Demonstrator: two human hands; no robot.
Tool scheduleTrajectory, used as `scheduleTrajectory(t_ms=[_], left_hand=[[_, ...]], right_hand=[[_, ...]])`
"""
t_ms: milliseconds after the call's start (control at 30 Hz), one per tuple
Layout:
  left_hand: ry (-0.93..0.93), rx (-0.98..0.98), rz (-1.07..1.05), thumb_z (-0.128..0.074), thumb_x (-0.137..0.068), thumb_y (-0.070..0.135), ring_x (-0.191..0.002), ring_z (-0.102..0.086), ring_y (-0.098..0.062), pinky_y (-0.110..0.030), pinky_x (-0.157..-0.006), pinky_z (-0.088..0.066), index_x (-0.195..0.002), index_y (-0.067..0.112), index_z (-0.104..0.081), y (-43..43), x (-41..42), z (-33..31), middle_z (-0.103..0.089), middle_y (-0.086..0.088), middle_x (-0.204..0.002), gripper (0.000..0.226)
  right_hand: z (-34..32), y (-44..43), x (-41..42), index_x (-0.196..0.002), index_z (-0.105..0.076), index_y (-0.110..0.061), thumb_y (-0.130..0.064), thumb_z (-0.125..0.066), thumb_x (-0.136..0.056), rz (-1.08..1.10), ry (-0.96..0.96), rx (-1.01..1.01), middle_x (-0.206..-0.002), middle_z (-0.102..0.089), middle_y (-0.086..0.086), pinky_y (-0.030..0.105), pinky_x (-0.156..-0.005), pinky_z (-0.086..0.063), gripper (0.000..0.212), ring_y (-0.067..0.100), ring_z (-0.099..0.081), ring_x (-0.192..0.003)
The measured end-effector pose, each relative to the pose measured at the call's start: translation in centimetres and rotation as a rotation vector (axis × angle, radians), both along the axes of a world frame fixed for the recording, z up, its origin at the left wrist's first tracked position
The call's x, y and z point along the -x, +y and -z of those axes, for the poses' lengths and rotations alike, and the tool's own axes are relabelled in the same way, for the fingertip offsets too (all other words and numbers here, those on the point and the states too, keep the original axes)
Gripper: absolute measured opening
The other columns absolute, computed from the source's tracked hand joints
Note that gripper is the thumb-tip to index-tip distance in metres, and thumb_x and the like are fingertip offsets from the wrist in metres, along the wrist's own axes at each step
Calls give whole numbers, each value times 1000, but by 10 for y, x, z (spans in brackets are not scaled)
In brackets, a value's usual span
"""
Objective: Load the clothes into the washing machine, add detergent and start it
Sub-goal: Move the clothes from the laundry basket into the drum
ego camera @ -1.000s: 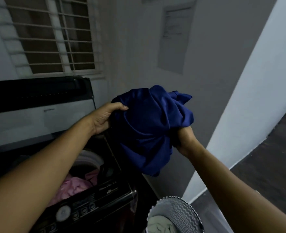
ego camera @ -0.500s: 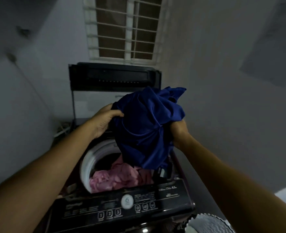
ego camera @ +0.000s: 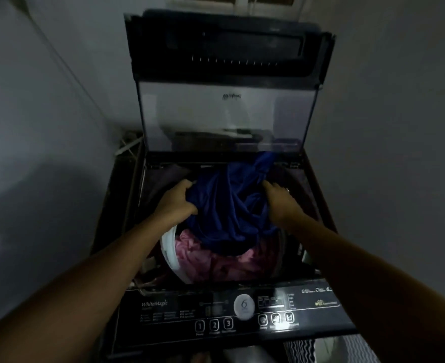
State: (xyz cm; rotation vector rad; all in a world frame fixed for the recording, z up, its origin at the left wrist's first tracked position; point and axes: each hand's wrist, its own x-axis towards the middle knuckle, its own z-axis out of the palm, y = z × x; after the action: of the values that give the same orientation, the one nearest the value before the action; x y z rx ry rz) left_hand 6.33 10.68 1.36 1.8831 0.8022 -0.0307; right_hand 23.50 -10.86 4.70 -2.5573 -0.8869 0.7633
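A dark top-loading washing machine [ego camera: 163, 307] stands in front of me with its lid [ego camera: 224, 116] raised against the back. A bunched dark blue garment [ego camera: 229, 205] sits at the mouth of the drum, resting on pink clothes [ego camera: 229, 260] inside. My left hand [ego camera: 177, 199] grips the garment's left side. My right hand [ego camera: 279, 199] grips its right side. Both hands are low over the drum opening, and the white drum rim [ego camera: 170, 248] shows at the left.
The control panel [ego camera: 242, 310] with a round dial and numbered buttons runs along the machine's front edge. A zigzag-patterned laundry basket [ego camera: 305, 349] peeks in at the bottom right. Grey walls close in on both sides, with a barred window above the lid.
Both hands have carried the blue garment from chest height at the right down onto the drum opening. My view has swung left and down over the machine.
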Motion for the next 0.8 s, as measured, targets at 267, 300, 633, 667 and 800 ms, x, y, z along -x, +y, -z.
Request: scheduleTrajectory(t_ms=[267, 300, 633, 667, 800], left_hand=[[186, -277, 475, -81, -72, 56, -147, -27, -29, -46, -118, -32, -159, 32, -15, -16, -22, 66, -22, -5, -162, 112], [264, -268, 578, -80, -71, 61, -151, -19, -31, -50, -120, -28, -160, 35, -5, -19, -24, 72, -12, -3, -166, 119], [821, -195, 736, -72, -79, 65, -155, -2, -39, -54, -124, -18, -157, 29, 20, -13, -36, 141, 19, -11, -167, 126], [855, -178, 732, -69, -83, 64, -155, 0, -38, -54, -124, -16, -157, 28, 21, -11, -38, 145, 20, -11, -167, 122], [896, -132, 719, -56, -96, 58, -156, 1, -36, -49, -125, -12, -158, 22, 19, -10, -53, 164, 14, -12, -168, 104]], right_hand=[[41, 10, -3, -142, -46, -17, -49, -67, -76, -166, -205, -72, -139, -52, 16, 47, -101, -50, 76, 38, -54, -125], [48, 14, -2, -148, -42, -19, -54, -67, -74, -239, -212, -54, -142, -49, 16, 47, -104, -47, 85, 39, -52, -128], [155, 11, 18, -162, -11, -28, -41, -55, -101, -457, 32, 622, -164, -14, 17, 62, -114, -33, 76, 48, -25, -146], [165, 9, 18, -162, -11, -28, -41, -51, -103, -429, 55, 625, -164, -15, 19, 61, -115, -32, 73, 48, -26, -146], [197, 13, 16, -162, -7, -25, -46, -48, -103, -336, 108, 624, -165, -12, 21, 59, -117, -30, 75, 49, -23, -147]])
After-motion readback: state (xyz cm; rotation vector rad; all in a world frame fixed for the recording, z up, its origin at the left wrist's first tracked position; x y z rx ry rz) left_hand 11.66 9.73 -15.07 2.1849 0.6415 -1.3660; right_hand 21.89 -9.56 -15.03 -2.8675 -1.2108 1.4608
